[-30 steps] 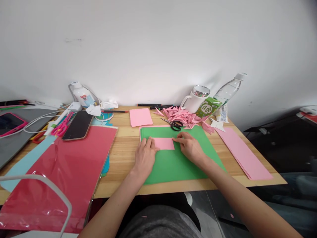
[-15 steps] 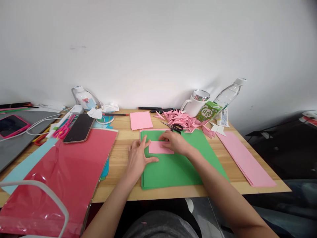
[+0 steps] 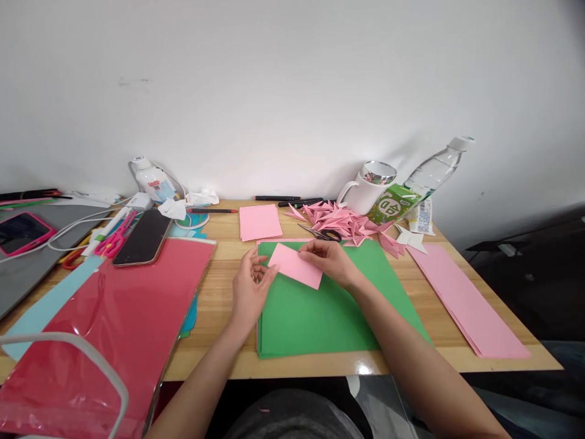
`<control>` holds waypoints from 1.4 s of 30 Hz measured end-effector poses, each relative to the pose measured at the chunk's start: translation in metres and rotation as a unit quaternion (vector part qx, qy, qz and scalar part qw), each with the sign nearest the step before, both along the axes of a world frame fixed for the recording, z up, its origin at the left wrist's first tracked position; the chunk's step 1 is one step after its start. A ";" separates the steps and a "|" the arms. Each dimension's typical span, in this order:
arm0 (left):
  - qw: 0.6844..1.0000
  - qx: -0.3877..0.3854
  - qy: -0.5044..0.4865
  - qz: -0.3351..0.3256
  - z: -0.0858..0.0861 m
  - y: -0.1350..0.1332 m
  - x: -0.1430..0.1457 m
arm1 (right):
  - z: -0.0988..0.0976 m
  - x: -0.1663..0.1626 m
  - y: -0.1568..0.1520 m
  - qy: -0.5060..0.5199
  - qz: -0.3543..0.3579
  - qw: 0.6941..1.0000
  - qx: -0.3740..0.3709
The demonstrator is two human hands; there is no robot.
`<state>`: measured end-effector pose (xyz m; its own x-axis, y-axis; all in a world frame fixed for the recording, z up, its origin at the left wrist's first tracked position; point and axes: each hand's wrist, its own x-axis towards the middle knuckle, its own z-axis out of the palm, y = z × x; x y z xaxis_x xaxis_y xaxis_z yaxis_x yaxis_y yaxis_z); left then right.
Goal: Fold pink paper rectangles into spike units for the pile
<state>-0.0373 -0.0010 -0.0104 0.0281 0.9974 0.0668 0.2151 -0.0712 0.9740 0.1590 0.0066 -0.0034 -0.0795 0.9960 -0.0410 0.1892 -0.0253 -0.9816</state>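
Note:
A folded pink paper rectangle [image 3: 296,266] is held tilted over the stack of green paper [image 3: 329,317]. My left hand [image 3: 251,277] pinches its left corner between thumb and fingers. At its upper right edge, my right hand [image 3: 329,261] grips the same paper with thumb and fingertips. Just behind the green stack lie black-handled scissors [image 3: 329,235] and a heap of folded pink paper pieces [image 3: 340,218]. A stack of pink square sheets [image 3: 261,222] lies farther back, left of the scissors.
Pink paper strips [image 3: 470,299] lie at the right. A white mug [image 3: 368,186], a green carton [image 3: 393,204] and a clear bottle [image 3: 436,167] stand at the back right. On the left are red paper in plastic [image 3: 119,311], a phone [image 3: 144,238] and pink scissors [image 3: 116,236].
The folded pink paper has been lifted from the green stack and turned so its right end dips. Both hands now grip it; before, the left hand was spread beside it.

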 end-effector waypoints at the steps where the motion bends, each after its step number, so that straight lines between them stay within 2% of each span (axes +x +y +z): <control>1: 0.998 -0.036 -0.041 -0.016 0.002 0.001 0.000 | 0.000 -0.001 0.000 0.038 -0.024 0.999 -0.005; 4: 0.981 -0.116 -0.138 -0.072 0.008 0.001 -0.001 | 0.001 -0.004 0.000 0.099 -0.077 0.992 -0.004; 7: 0.965 -0.146 -0.194 -0.098 0.010 0.000 -0.001 | 0.000 -0.011 -0.002 0.100 -0.086 0.991 0.017; 17: 0.961 -0.133 -0.231 -0.069 0.009 0.000 0.000 | -0.005 -0.023 -0.009 -0.018 -0.049 0.995 0.080; 28: 0.962 -0.118 -0.235 -0.066 0.011 -0.001 0.000 | -0.002 -0.022 -0.014 -0.101 0.056 0.976 0.184; 33: 0.954 -0.126 -0.257 -0.087 0.009 -0.001 -0.001 | -0.002 -0.024 -0.014 -0.095 0.066 0.979 0.166; 39: 0.959 -0.098 -0.245 -0.100 0.007 0.000 0.000 | -0.003 -0.025 -0.014 0.025 0.063 0.995 0.073; 42: 0.964 -0.092 -0.233 -0.088 0.007 0.000 0.002 | -0.004 -0.026 -0.013 0.043 0.054 0.996 0.064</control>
<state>-0.0349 -0.0015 -0.0035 0.2079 0.9760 -0.0654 -0.2491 0.1175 0.9613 0.1333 -0.0064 -0.0071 -0.1832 0.9783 0.0968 0.0992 0.1163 -0.9882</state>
